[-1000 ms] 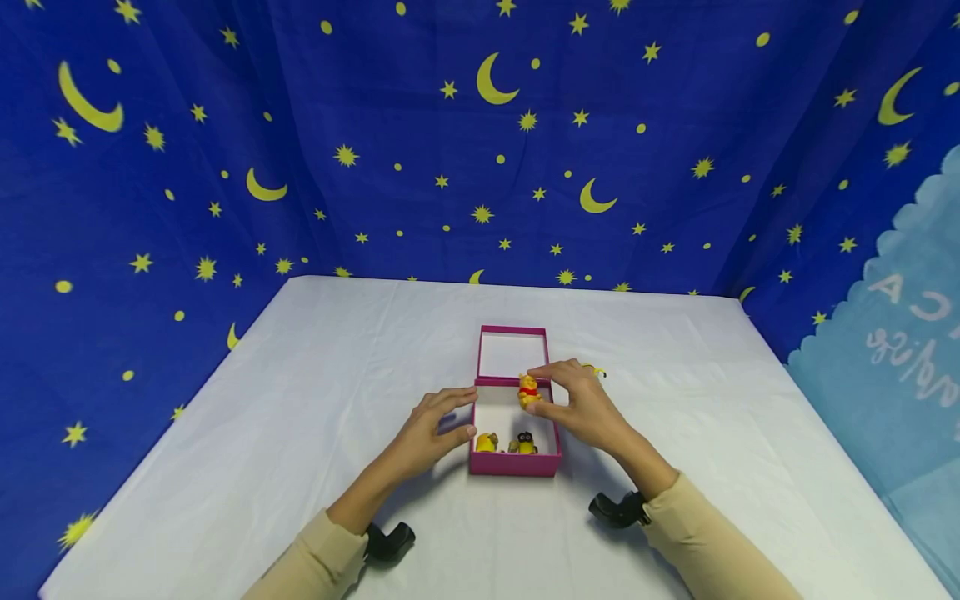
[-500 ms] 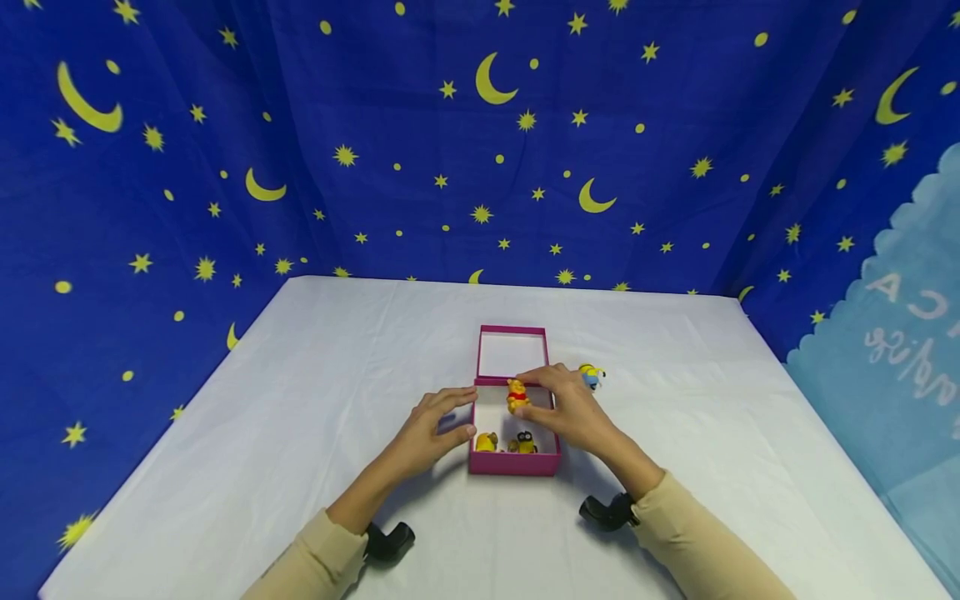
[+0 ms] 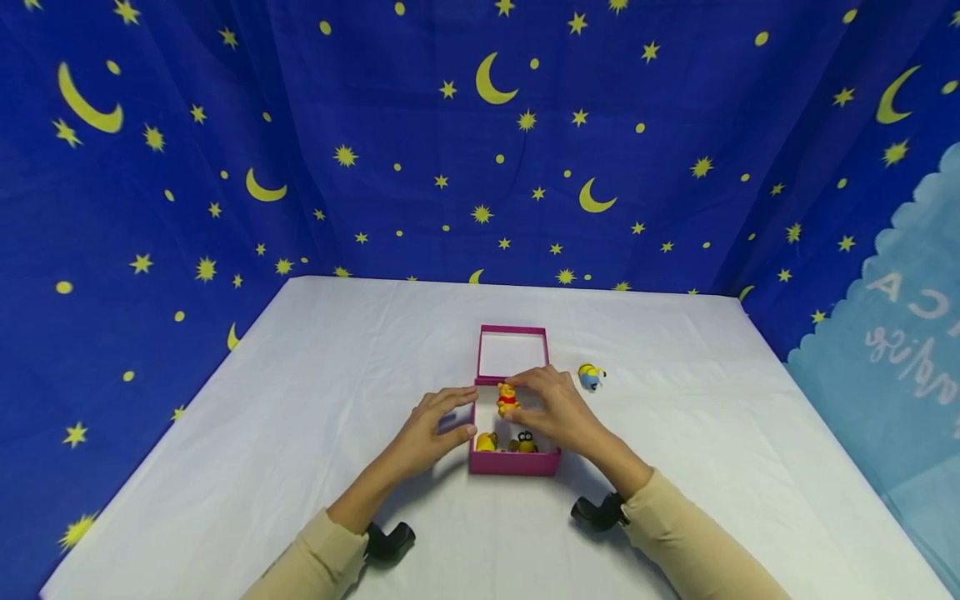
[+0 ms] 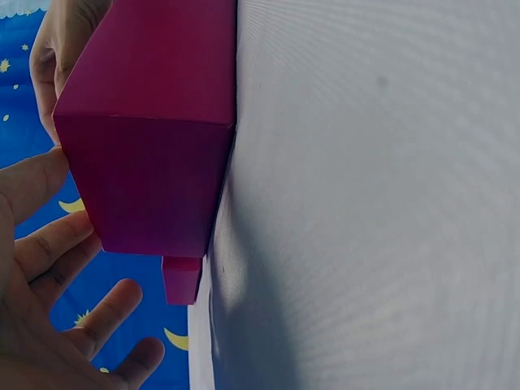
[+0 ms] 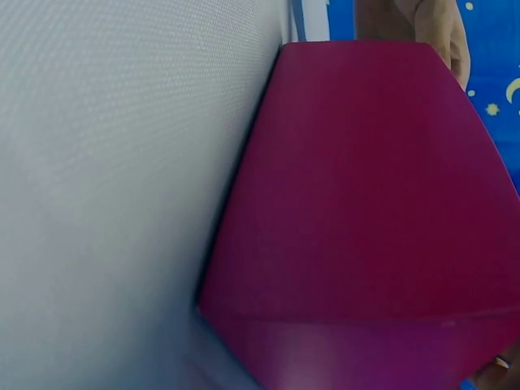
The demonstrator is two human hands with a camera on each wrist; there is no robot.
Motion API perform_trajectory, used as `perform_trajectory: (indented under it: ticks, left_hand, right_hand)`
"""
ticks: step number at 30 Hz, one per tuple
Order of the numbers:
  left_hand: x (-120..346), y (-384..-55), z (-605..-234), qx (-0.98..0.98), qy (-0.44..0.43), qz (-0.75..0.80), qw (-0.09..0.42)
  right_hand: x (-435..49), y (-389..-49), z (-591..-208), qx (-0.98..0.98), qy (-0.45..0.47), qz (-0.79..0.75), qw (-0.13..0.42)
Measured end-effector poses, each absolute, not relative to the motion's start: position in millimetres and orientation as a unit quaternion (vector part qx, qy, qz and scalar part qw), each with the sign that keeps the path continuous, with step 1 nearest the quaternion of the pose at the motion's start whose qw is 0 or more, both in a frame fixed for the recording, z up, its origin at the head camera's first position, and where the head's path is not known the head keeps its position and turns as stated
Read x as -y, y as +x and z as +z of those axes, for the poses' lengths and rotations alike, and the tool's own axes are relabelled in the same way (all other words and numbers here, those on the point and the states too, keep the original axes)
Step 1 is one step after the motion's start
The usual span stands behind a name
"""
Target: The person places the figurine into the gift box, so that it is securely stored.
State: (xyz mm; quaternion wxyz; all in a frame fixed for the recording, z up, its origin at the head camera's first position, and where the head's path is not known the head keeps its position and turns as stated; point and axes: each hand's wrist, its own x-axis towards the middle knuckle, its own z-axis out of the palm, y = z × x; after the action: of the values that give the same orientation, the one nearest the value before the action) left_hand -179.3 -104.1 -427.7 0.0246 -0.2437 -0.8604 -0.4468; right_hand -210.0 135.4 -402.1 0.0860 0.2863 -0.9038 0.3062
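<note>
Starry blue curtain (image 3: 420,125) behind a white-draped desk (image 3: 360,358); Winnie-the-Pooh figurine (image 3: 507,400) pinched above a magenta box (image 3: 514,464)

Yellow moons, stars and dots cover the curtain at the back and left of the desk, and a pale-blue panel (image 3: 900,350) with white lettering hangs at the far right.

The right hand (image 3: 561,410) reaches in over the box's right wall, its forearm slanting up from the lower right. It pinches the figurine, with the forefinger beside the head and the thumb beside the feet. The left hand (image 3: 430,435) is spread at the opposite wall: forefinger and thumb stand apart, and the left wrist view shows thumb and fingertips touching the box's upper edge while two other fingers fan out clear of it. Both forearms come out of beige sleeves (image 3: 705,542), each with a black device (image 3: 597,512) under the wrist. In the right wrist view, box wall fills most of the picture and the pinch is hidden.

Winnie-the-Pooh is orange-yellow with round ears and a red shirt, upright and facing the person, within the outline of the open box near its back left corner. Whether it touches the white floor cannot be told.

Along the box's front wall sit a goggled, dark-topped Minion figurine (image 3: 527,442) at the right and a yellow figurine (image 3: 487,442) at the left. The white-lined lid (image 3: 513,330) lies open just behind the box, and a blue-and-yellow Minion figurine (image 3: 590,377) is on the desk to the lid's right.
</note>
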Motion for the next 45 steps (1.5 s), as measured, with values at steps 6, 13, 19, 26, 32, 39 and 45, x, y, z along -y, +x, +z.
perform_trajectory:
  ticks: [6, 13, 19, 26, 32, 39, 45]
  left_hand:
    - [103.8, -179.5, -428.0, 0.861, -0.245, -0.444, 0.029]
    - [104.2, -179.8, -428.3, 0.861, -0.238, -0.449, 0.021]
    - [104.1, -179.6, -427.8, 0.860, -0.240, -0.450, 0.020]
    - [104.3, -179.9, -428.2, 0.859, -0.243, -0.451, 0.019]
    - [104.4, -179.8, -428.2, 0.858, -0.237, -0.455, 0.017]
    - [104.5, -180.3, -428.6, 0.859, -0.237, -0.453, 0.016]
    - [104.5, -179.6, -427.8, 0.858, -0.245, -0.451, 0.023]
  right_hand:
    - [-130.7, -210.7, -403.5, 0.902, 0.299, 0.294, 0.101]
    - [-125.3, -209.9, -403.2, 0.910, 0.286, 0.289, 0.081]
    - [-120.1, -209.5, -404.2, 0.918, 0.277, 0.273, 0.077]
    - [-113.2, -207.8, -405.9, 0.923, 0.272, 0.264, 0.067]
    - [-109.0, -207.4, -406.1, 0.931, 0.258, 0.251, 0.064]
    - [-105.6, -208.4, -406.6, 0.938, 0.255, 0.228, 0.060]
    - [-103.6, -210.2, -406.8, 0.940, 0.259, 0.216, 0.055]
